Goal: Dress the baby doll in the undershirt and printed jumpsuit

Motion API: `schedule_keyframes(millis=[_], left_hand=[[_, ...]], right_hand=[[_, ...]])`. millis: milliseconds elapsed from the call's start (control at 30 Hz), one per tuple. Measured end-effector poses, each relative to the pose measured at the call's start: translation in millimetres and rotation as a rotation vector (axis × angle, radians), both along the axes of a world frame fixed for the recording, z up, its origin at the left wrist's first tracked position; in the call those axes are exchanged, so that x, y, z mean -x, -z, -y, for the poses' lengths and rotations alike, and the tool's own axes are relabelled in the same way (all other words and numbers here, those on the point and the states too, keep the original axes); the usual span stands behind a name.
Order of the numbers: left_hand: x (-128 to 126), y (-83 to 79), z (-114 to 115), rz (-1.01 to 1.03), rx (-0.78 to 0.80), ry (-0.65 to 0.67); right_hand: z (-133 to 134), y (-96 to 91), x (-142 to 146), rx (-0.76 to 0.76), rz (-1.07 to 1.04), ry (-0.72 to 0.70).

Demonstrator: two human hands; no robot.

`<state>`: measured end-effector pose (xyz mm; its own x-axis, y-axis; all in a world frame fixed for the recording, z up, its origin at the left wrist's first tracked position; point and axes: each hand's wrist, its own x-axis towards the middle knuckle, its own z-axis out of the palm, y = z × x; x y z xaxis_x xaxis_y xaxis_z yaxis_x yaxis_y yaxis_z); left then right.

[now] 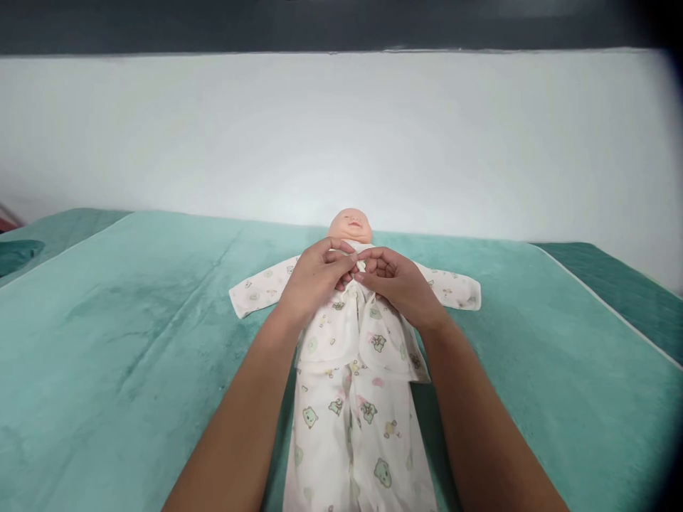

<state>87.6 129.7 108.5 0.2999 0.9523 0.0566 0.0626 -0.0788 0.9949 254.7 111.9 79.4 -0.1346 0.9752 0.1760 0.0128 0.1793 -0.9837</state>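
A baby doll (351, 225) lies on its back on a teal blanket (133, 334), head away from me. It wears a white top (341, 331) and white trousers (357, 434), both printed with small bears. My left hand (314, 277) and my right hand (398, 281) meet at the doll's chest just below the chin. Both pinch the front edges of the top at the neck opening, fingers curled. The top's sleeves spread out to either side.
The teal blanket covers a wide flat surface that runs to a white wall (341, 135) behind. A darker green strip (624, 291) shows along the right edge, and another dark patch (16, 256) at the far left.
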Motion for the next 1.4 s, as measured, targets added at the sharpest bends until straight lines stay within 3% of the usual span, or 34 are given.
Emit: schedule_keyframes(millis=[200, 400, 567, 800, 1000, 1233, 1400], left_hand=[[-1.8, -0.5, 2.2, -0.02, 0.005, -0.013], [0.9, -0.3, 0.5, -0.034, -0.027, -0.01], [11.5, -7.1, 2.8, -0.21, -0.098, -0.007], [26.4, -27.8, 19.2, -0.449, -0.095, 0.143], [24.1, -25.4, 23.5, -0.531, -0.124, 0.162], [20.4, -25.0, 25.0, -0.542, -0.221, 0.143], [20.9, -34.8, 28.1, -0.393, -0.111, 0.221]], right_hand=[[2.8, -3.7, 0.9, -0.031, 0.058, -0.018], [1.0, -1.9, -0.8, 0.005, -0.04, -0.058], [-0.1, -1.6, -2.1, 0.015, -0.131, -0.045], [21.2, -30.4, -7.3, 0.01, 0.366, -0.126], [28.9, -31.7, -4.1, -0.016, 0.599, -0.081], [28.9, -33.0, -11.0, -0.029, 0.602, -0.129], [21.6, -29.4, -25.9, 0.056, 0.328, -0.337]])
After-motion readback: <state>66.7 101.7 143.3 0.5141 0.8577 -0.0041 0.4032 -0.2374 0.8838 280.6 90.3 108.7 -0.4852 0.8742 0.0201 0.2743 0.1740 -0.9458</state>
